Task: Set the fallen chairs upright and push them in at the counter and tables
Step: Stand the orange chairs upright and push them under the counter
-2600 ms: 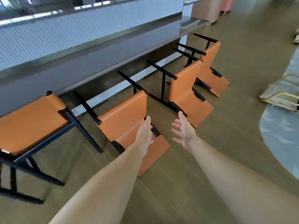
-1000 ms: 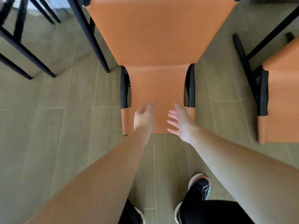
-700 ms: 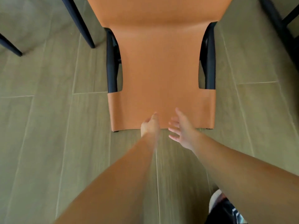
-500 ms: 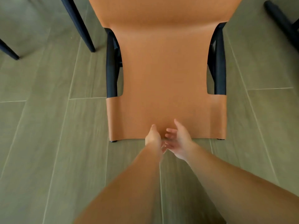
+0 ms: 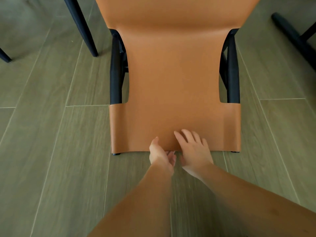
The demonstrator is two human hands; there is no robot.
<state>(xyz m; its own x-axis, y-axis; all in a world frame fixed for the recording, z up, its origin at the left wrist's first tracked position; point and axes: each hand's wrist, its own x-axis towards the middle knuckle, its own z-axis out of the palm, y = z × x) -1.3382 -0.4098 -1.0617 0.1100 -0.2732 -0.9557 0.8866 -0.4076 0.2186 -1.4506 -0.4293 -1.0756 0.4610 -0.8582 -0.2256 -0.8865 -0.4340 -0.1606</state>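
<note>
From my head camera, the orange chair (image 5: pixel 172 82) lies fallen on the plank floor (image 5: pixel 51 151), with the end of its backrest toward me. My left hand (image 5: pixel 160 154) grasps that edge, thumb on top and fingers seemingly tucked beneath. My right hand (image 5: pixel 194 149) rests just beside it on the leather, fingers spread and unclenched.

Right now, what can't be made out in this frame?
Chair seat and legs: cut off by the head view's top edge.
Left hand fingertips: hidden at the backrest edge, so the grip is unclear.
Right hand thumb: hidden behind the hand itself.
Neighbouring chair frame: cut off at the right edge.
Forearms: motion-blurred.
</note>
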